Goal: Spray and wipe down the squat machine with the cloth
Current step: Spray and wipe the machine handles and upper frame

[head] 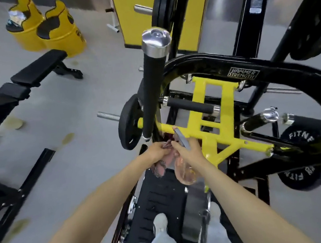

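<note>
Grey floor [69, 103] lies open left of the machine [199, 105]; black bars [269, 69] crowd the right. Left grip [157, 151] clutches the cloth [161, 167], right grip [188, 151] holds the bottle [183, 175], both just below the yellow crossbar [196, 131]. Motion blurs the nozzle [183, 140].

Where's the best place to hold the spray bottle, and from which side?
Grip the spray bottle at its narrow neck, under the grey trigger head, coming from the right as the right hand does: the round body is wider, and the left hand holds the cloth.
</note>
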